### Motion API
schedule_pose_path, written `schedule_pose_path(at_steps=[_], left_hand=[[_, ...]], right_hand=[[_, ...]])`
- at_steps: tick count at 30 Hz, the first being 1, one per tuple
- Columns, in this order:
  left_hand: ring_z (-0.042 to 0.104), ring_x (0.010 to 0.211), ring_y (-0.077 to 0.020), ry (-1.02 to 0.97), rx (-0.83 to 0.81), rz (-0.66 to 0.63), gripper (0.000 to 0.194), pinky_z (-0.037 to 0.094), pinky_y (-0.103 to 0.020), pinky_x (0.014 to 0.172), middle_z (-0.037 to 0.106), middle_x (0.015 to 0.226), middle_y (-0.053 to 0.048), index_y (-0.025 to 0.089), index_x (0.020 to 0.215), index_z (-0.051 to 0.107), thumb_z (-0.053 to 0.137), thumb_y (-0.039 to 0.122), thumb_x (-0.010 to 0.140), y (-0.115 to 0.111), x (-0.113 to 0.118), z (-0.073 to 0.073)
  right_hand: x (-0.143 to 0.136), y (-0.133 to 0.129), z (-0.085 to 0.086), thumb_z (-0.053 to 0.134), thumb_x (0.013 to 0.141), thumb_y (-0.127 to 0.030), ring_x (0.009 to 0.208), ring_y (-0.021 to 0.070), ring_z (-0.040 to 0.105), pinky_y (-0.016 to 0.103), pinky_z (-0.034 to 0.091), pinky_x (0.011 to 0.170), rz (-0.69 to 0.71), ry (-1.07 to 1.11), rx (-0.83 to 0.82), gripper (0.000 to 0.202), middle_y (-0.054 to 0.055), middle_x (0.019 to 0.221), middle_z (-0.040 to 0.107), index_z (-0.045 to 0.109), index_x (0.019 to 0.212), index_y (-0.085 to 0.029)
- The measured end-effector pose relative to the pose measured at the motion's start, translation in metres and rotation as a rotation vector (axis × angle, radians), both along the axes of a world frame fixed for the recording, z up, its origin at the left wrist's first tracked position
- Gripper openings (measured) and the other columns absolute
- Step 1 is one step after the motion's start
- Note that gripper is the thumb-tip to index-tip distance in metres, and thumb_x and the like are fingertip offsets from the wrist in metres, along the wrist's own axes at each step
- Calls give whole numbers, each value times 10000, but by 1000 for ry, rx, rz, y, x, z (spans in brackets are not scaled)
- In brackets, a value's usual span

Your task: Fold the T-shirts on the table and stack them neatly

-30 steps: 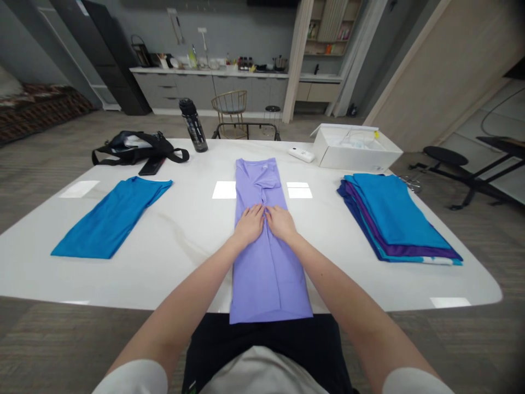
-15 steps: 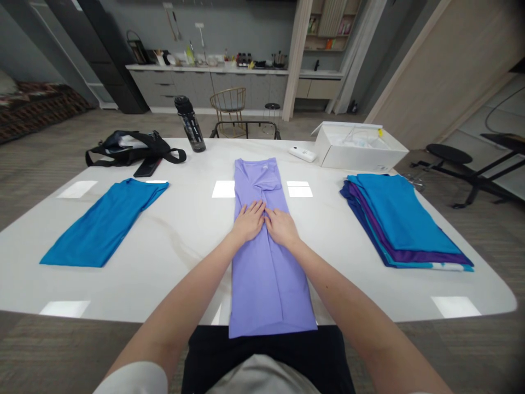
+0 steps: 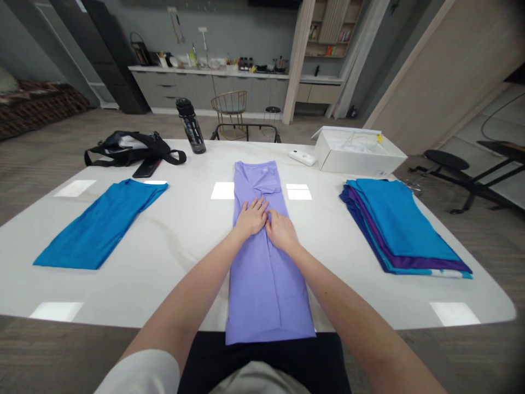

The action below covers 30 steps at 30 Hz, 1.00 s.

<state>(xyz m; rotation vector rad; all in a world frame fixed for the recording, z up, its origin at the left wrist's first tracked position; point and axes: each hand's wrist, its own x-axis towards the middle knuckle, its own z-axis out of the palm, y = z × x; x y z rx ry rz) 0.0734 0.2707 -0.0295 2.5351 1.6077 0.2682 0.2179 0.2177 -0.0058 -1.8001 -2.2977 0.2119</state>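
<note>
A lavender shirt (image 3: 266,298), folded into a long strip, lies in front of me with its neckline at the far end and its lower edge overhanging the table's near edge. My left hand (image 3: 251,217) rests flat on its middle, fingers stretched out. Right beside it, my right hand (image 3: 281,232) has its fingers curled in at the shirt's centre fold, seemingly pinching the cloth; the fingertips are partly hidden. A blue folded shirt (image 3: 102,224) lies to the left. On the right is a stack of folded clothes (image 3: 406,221), blue on top with purple and navy below.
On the white table (image 3: 172,295) stand a black water bottle (image 3: 191,127) and an open white box (image 3: 359,156). A white device (image 3: 302,157) lies by the box. A black bag (image 3: 133,148) and a phone (image 3: 146,167) are at the back left. Chairs stand beyond.
My right hand's fingers have gone from lying straight to curling in at the fold. My left hand stays flat on the lavender shirt. The view has shifted slightly.
</note>
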Motion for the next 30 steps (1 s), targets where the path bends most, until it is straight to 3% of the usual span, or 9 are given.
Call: schedule_pose_path(at_steps=[4, 9, 14, 18, 22, 26, 30], left_hand=[[300, 1534, -284, -30, 35, 15, 543, 200, -589, 1242, 327, 1663, -89, 200, 1560, 399, 273, 330, 1049, -1, 0, -3], [397, 1481, -207, -98, 119, -48, 513, 229, -431, 1261, 443, 1599, -116, 137, 1501, 471, 341, 205, 1009, -20, 0, 6], [342, 1516, -236, -96, 105, -44, 548, 274, -442, 1249, 358, 1643, -140, 104, 1561, 364, 352, 270, 1039, -80, -12, 5], [349, 1515, -253, -32, 109, -185, 529, 265, -473, 1254, 401, 1618, -149, 125, 1534, 415, 342, 371, 1071, -149, -29, 9], [405, 1485, -247, 7, 108, -305, 481, 280, -485, 1250, 487, 1564, -136, 163, 1499, 474, 376, 363, 1072, -203, -45, 17], [397, 1491, -244, -5, 63, -370, 438, 284, -477, 1252, 465, 1583, -114, 183, 1430, 552, 429, 384, 1061, -228, -56, 19], [470, 1442, -226, -45, 40, -487, 346, 307, -472, 1241, 530, 1538, -74, 242, 1332, 645, 470, 342, 1051, -234, -69, 21]], right_hand=[[-1, 1, -1, 357, 1050, -283, 1169, 274, 608, 367, 404, 1005, 20, -8, -4, 390, 160, 1302, 660, 506, 1388, -155], [-2, 0, 2, 338, 1040, -262, 1138, 289, 602, 377, 404, 985, 27, -40, 1, 424, 167, 1298, 653, 497, 1415, -142], [6, -27, 9, 369, 1048, -303, 1186, 293, 553, 404, 390, 1011, 82, -50, 23, 433, 148, 1357, 622, 504, 1442, -186], [20, -76, 8, 439, 1037, -349, 1328, 318, 451, 466, 354, 1081, 173, 8, 103, 455, 144, 1567, 444, 510, 1461, -199], [35, -127, 3, 488, 1029, -346, 1384, 327, 415, 503, 367, 1092, 364, 74, 151, 425, 129, 1573, 448, 564, 1428, -222], [44, -160, 0, 532, 1029, -356, 1396, 315, 414, 514, 363, 1102, 561, 88, 176, 356, 99, 1532, 498, 640, 1360, -284], [50, -171, 0, 581, 1010, -369, 1134, 272, 567, 454, 430, 971, 613, 95, 175, 270, 110, 1251, 643, 729, 1230, -316]])
